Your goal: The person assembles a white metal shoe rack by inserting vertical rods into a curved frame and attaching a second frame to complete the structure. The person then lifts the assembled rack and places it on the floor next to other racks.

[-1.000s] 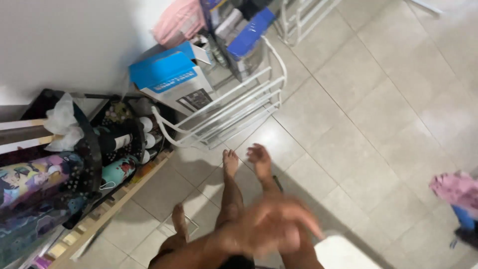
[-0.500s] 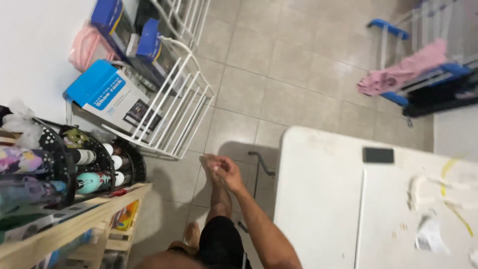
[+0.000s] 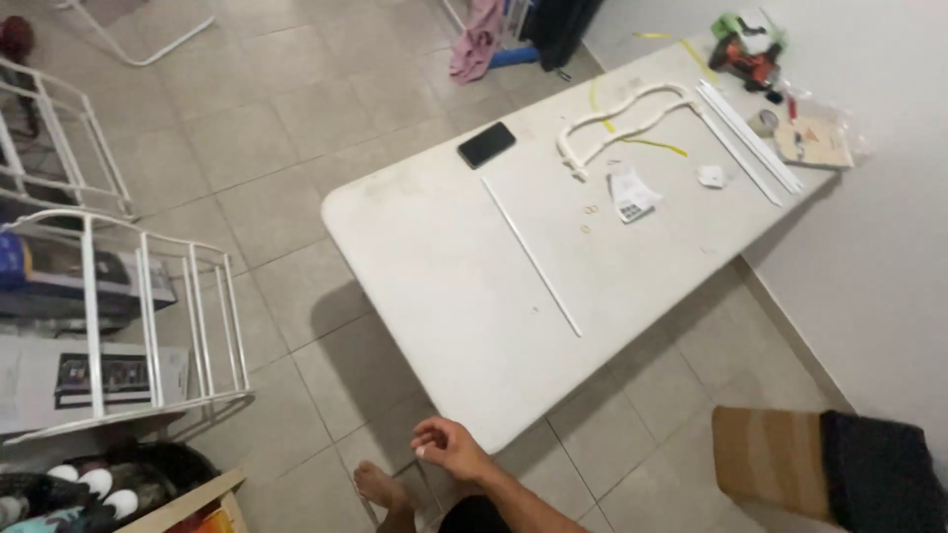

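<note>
My right hand [image 3: 449,449] hangs low at the bottom of the view, just off the near corner of a white folding table [image 3: 464,326]. Its fingers are loosely curled and hold nothing. A bare foot [image 3: 380,487] stands on the tiled floor just below it. My left hand is out of view. On the table lie a long thin white strip [image 3: 531,257], a black phone [image 3: 486,144], a curved white plastic part [image 3: 612,123], a small paper [image 3: 630,194] and long white rails [image 3: 748,138].
A white wire rack [image 3: 148,316] with boxes stands at the left above a crate of bottles [image 3: 89,484]. An orange-and-black power tool [image 3: 748,54] sits at the table's far end. A wall runs along the right, with a cardboard box [image 3: 770,474] at its foot.
The view has swung right, from the wire rack and shelf to the white table. My hand has dropped from in front of my legs to beside the table's near corner.
</note>
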